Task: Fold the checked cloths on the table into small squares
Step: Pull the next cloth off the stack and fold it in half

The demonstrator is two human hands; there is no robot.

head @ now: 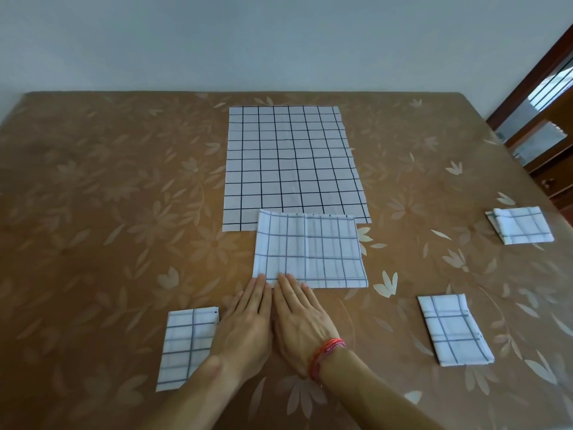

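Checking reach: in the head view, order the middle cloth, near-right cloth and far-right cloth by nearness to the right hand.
1. Middle cloth: touched by fingers of the right hand.
2. Near-right cloth: to its right.
3. Far-right cloth: right, farther back.

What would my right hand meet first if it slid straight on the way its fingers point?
The half-folded cloth: the right hand touches its near edge with its fingers, so it would slide over that cloth's left part, then probably reach the large spread cloth behind.
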